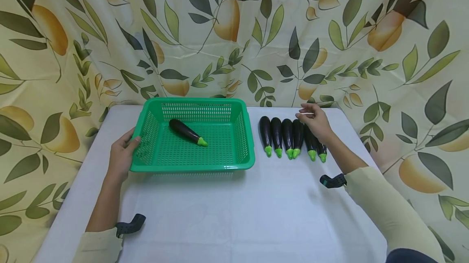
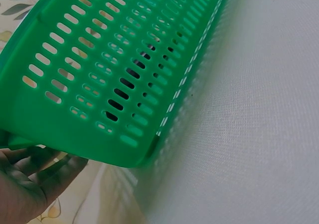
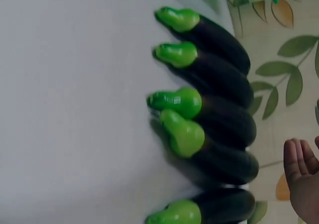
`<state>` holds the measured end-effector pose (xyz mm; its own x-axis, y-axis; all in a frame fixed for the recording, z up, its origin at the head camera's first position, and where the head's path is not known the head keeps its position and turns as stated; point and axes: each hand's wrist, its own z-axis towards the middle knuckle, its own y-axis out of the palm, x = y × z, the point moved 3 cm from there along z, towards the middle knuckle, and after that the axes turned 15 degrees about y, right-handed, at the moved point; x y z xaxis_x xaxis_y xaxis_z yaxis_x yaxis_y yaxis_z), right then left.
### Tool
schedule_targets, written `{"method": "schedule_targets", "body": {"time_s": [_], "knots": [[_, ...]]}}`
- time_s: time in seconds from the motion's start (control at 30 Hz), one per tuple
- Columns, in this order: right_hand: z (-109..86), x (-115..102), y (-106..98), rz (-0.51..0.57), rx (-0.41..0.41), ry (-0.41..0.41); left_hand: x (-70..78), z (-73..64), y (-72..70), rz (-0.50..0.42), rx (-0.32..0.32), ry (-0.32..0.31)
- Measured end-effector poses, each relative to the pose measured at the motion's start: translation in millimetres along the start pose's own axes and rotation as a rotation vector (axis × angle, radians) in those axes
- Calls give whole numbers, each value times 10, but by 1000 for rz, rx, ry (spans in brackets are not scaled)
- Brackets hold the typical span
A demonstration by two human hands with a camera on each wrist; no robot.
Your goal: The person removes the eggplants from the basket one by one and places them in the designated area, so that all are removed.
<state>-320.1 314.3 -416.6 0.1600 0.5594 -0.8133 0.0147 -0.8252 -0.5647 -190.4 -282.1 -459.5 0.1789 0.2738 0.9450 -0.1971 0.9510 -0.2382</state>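
Note:
My left hand (image 1: 122,155) grips the left end of a green plastic basket (image 1: 194,168), thumb at the rim. In the left wrist view, its fingers (image 2: 52,176) curl at the basket's slotted wall (image 2: 65,127). One dark purple eggplant (image 1: 185,132) with a green stem lies slanted inside the basket. To the basket's right, several eggplants (image 1: 276,132) lie side by side, stems toward me. Above the right part of that row is my right hand (image 1: 316,124), fingers loosely extended and holding nothing; it partly hides the eggplants there. The right wrist view shows it beyond their rounded ends.
A white cloth covers the table (image 1: 234,214), and the basket and eggplants sit toward its far edge. A leaf-and-fruit patterned curtain (image 1: 234,63) hangs right behind that edge and along both sides. Dark wrist cameras (image 1: 131,224) are strapped at both sleeves.

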Motion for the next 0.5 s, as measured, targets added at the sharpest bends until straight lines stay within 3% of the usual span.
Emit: {"method": "schedule_targets", "body": {"time_s": [0.5], "knots": [[-86, -484, 491, 136, -168, -58, 61, -23, 12, 1, 3, 2]]}}
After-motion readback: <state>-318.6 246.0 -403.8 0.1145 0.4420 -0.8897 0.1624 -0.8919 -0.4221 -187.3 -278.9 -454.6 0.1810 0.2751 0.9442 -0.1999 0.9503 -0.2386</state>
